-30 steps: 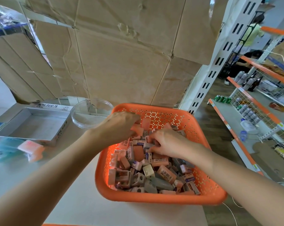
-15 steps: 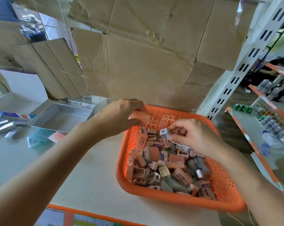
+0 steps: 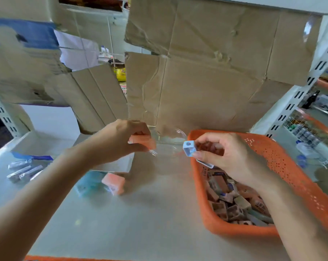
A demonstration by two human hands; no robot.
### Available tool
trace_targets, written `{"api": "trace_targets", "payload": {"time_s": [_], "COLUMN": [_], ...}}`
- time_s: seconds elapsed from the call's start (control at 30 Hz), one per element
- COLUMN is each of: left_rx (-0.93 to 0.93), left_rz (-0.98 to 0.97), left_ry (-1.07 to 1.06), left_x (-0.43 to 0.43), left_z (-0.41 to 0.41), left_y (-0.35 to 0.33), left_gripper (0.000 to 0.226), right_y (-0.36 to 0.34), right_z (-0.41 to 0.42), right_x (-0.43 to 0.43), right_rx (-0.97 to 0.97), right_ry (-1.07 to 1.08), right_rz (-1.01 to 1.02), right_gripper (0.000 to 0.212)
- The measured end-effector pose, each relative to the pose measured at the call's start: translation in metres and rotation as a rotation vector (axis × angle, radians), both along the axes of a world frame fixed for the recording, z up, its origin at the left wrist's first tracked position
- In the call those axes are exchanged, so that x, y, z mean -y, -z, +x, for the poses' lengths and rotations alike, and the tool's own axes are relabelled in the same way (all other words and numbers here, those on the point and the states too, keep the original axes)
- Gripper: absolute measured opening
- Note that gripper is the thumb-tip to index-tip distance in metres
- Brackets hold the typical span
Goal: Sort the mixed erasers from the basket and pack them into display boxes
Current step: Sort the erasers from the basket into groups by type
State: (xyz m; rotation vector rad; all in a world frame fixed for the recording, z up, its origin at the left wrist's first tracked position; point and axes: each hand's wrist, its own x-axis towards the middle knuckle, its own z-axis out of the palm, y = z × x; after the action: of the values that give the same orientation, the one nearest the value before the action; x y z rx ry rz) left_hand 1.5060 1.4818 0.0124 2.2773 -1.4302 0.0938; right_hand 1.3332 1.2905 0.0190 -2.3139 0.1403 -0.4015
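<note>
Orange perforated basket [image 3: 283, 166] at the right of the pale tabletop [image 3: 140, 213], part-filled with a jumble of mixed erasers [image 3: 232, 200] in pink, tan, grey and blue.

Right grip [image 3: 225, 157] raised over the basket's left side. Thumb and forefinger pinched on a pale blue eraser [image 3: 189, 147], square-ended with a round hole in the face turned toward the camera. Other fingers curled, apparently round further pieces, too blurred to tell apart.

Left grip [image 3: 119, 140] out over the tabletop, left of the basket and clear of it. Fingers and thumb closed round a salmon-pink eraser [image 3: 142, 142], held off the surface.

Between the two grips and just beyond them, a clear plastic dish [image 3: 168, 140], its rim close to the basket.

Under and behind the left grip, largely hidden by it, a white display box [image 3: 118, 164]; contents out of sight.

Nearer on the tabletop, lying loose: a pink eraser [image 3: 114, 182] right beside a teal one [image 3: 86, 182], both blurred, touching or not impossible to say. Farther left, a few grey-and-blue wrapped items [image 3: 23, 170], kind not clear.

Creased brown cardboard [image 3: 197, 91] as backdrop; slotted white shelf upright [image 3: 310, 87] at the right.
</note>
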Motion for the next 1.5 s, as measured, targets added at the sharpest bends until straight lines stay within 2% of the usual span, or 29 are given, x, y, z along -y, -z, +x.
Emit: {"api": "trace_targets", "payload": {"time_s": [0.07,0.17,0.33,0.57,0.7,0.83,0.97,1.03,1.3,1.5], "left_rx": [-0.005,-0.040,-0.147,-0.205,-0.065,0.189,0.261,0.264,0.182,0.129], "left_rz": [0.015,0.060,0.185,0.320,0.258,0.185,0.100,0.095,0.028,-0.053], "left_ry": [0.015,0.031,0.084,0.207,0.261,0.293,0.245,0.215,0.212,0.118], "left_x": [-0.018,-0.044,-0.084,-0.112,-0.111,-0.110,-0.105,-0.103,-0.102,-0.093], "left_z": [0.012,0.027,0.042,0.036,0.029,0.029,0.026,0.026,0.026,0.025], "left_y": [0.001,0.004,0.020,0.054,0.071,0.084,0.090,0.091,0.087,0.073], "left_gripper": [0.025,0.026,0.026,0.025,0.029,0.033,0.039,0.039,0.027,0.034], "right_y": [0.001,0.004,0.014,0.030,0.041,0.059,0.076,0.082,0.100,0.096], "right_z": [0.013,0.029,0.047,0.057,0.058,0.055,0.053,0.056,0.068,0.059], "right_x": [-0.018,-0.044,-0.078,-0.103,-0.109,-0.105,-0.099,-0.100,-0.101,-0.093], "right_rx": [0.013,0.033,-0.028,-0.120,-0.138,-0.224,-0.289,-0.308,-0.351,-0.378], "right_ry": [0.011,0.033,0.102,0.170,0.219,0.304,0.370,0.402,0.370,0.403], "right_rz": [0.001,-0.032,-0.177,-0.170,-0.170,-0.215,-0.238,-0.260,-0.365,-0.414], "right_gripper": [0.008,0.020,0.014,0.022,0.019,0.019,0.015,0.006,0.017,0.030]}}
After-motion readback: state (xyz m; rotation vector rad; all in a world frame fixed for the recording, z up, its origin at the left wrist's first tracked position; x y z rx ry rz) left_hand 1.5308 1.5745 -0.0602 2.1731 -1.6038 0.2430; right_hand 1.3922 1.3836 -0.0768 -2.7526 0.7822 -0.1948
